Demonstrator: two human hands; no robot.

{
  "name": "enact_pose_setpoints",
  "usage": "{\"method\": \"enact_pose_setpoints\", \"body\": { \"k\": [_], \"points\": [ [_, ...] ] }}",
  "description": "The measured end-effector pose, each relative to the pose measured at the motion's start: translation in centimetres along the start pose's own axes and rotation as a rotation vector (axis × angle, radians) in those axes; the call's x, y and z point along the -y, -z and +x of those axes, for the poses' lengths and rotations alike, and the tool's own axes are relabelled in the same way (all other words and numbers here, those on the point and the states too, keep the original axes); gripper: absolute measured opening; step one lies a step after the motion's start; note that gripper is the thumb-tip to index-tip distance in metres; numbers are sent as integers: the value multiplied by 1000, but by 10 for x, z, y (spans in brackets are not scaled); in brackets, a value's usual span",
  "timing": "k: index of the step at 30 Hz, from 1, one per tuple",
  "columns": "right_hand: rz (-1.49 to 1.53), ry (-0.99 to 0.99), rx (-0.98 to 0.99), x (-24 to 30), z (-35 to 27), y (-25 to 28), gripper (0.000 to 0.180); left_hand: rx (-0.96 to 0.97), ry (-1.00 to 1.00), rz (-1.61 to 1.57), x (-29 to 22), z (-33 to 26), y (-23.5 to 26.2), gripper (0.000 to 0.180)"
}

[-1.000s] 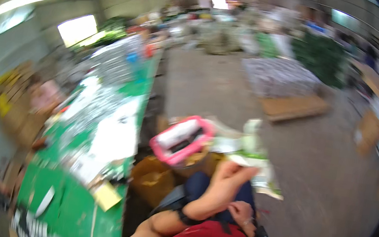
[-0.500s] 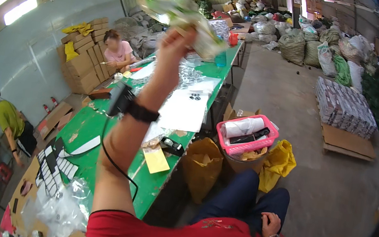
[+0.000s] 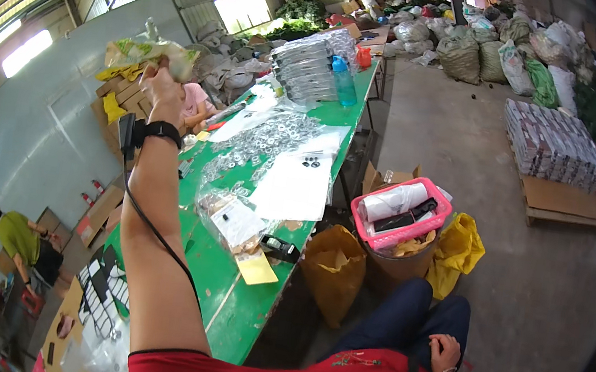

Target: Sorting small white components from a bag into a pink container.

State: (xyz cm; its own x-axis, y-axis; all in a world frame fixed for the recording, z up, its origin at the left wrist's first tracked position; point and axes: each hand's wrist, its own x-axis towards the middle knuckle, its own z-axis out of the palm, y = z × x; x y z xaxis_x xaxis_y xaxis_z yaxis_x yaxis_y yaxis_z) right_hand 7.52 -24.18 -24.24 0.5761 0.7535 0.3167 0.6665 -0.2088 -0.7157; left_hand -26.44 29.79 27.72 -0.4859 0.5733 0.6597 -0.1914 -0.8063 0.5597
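Crinkled plastic packet (image 3: 150, 53) (just one) fills left hand (image 3: 161, 88).

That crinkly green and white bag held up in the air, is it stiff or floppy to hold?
Probably floppy: the plastic bag bunches and creases where the left hand grips it from below, and its ends sag to either side. It looks light for its size, since one raised hand carries it. The glossy film may be a little slippery.

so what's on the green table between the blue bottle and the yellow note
In the head view, between the blue bottle and the yellow note on the green table lie clear packets of small rings, white sheets and a clear bag.
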Motion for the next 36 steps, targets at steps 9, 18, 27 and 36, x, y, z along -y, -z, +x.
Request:
{"method": "enact_pose_setpoints", "body": {
  "k": [9,18,27,36],
  "points": [
    [26,-62,-1,-10,-1,0,8,114,-50,192,-1,-6,-9,16],
    [61,-101,-4,-9,-4,-4,10,77,48,91,17,-16,-71,19],
    [92,-155,-14,-3,1,5,11,152,-5,76,42,-17,-97,20],
    [112,-168,-5,-5,1,3,10,115,-4,158,29,-38,-117,17]
  ]
}}
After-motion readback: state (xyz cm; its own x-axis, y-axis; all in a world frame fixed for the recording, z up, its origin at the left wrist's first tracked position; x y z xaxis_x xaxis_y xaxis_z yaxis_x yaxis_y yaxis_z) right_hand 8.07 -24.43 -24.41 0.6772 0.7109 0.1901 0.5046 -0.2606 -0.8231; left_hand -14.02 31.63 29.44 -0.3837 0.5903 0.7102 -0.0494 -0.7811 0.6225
